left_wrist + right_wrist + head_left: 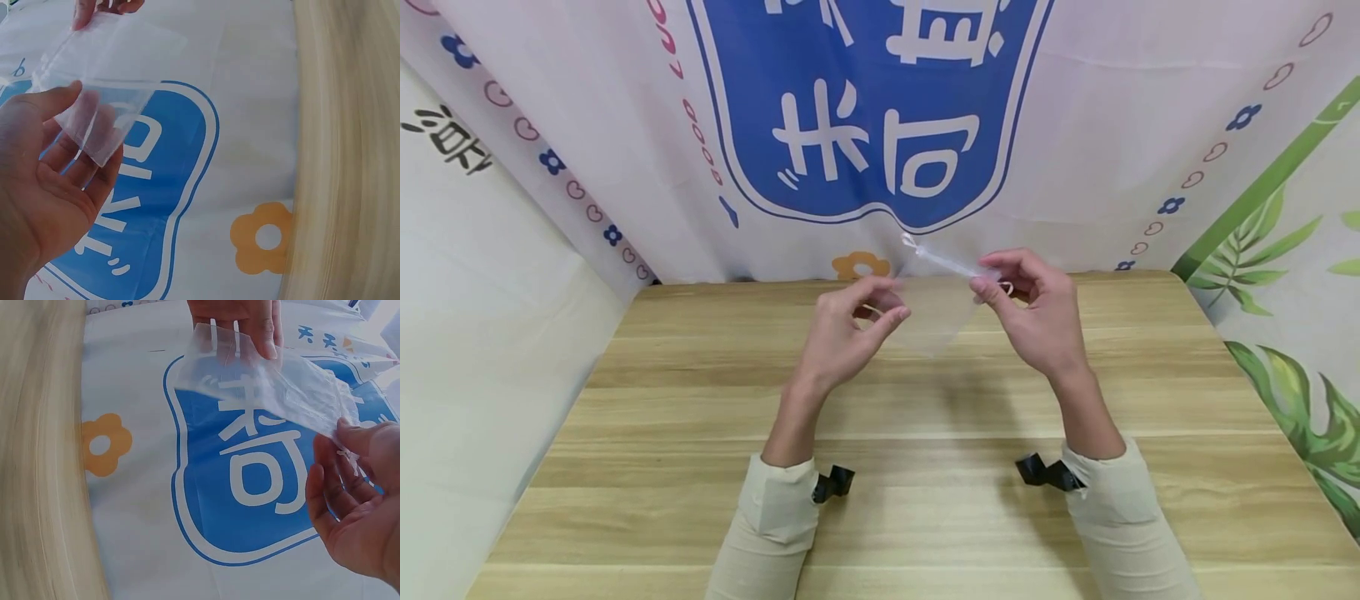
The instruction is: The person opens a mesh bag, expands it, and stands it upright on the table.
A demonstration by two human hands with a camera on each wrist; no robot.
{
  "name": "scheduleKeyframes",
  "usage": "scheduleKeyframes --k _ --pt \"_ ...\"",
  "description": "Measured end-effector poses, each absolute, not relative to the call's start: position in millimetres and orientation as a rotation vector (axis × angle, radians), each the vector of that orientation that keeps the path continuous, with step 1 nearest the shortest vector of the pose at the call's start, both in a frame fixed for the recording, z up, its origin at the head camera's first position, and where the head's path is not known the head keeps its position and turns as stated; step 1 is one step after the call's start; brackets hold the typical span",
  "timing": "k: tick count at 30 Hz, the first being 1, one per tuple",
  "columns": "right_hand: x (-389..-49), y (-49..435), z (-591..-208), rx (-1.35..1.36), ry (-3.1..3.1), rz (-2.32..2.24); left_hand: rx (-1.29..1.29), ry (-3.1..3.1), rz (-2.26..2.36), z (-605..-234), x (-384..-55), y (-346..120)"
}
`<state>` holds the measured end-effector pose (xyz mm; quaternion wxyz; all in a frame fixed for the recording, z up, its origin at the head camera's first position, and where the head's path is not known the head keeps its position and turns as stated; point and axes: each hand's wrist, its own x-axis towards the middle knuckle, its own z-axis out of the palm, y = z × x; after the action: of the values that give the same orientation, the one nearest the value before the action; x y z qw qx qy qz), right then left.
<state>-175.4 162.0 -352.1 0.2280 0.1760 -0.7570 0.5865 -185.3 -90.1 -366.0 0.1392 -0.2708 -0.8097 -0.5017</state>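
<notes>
A sheer white drawstring bag (936, 312) hangs between both hands above the far part of the table, its gathered cord edge (951, 262) slanting along the top. My right hand (1037, 312) pinches one end of that edge between thumb and fingers; a small cord loop shows beside it. On the other side, my left hand (850, 329) holds the bag's side. In the left wrist view, the left thumb lies at the near face of the bag (103, 134) and the fingers show through from behind. The bag looks flat in the right wrist view (250, 381).
A wood-grain table (925, 517) lies beneath the hands. Behind it hangs a white cloth (1097, 208) with a blue printed sign and an orange flower (860, 265). Black wrist mounts (833, 483) stick out from both sleeves. A leaf-patterned cloth (1292, 275) is at the right.
</notes>
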Motion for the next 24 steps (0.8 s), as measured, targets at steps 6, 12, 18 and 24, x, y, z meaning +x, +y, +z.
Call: scheduleKeyframes --k 6,12,18,24 --pt "-177.9 170.6 -351.8 0.464 -2.140 1.578 -0.758 -2.238 -1.470 -365.7 -184.7 -91.6" --pt "-176.7 177.7 -349.5 0.439 -2.236 1.466 -0.766 -2.207 -1.439 -365.2 -185.3 -92.3" --pt "-176.0 173.0 -351.1 0.532 -2.232 1.293 -0.814 -2.234 -1.374 -366.8 -186.8 -91.2" --pt "-176.7 162.8 -354.5 0.652 -2.283 1.130 -0.835 -2.272 -1.334 -367.9 -187.0 -88.2"
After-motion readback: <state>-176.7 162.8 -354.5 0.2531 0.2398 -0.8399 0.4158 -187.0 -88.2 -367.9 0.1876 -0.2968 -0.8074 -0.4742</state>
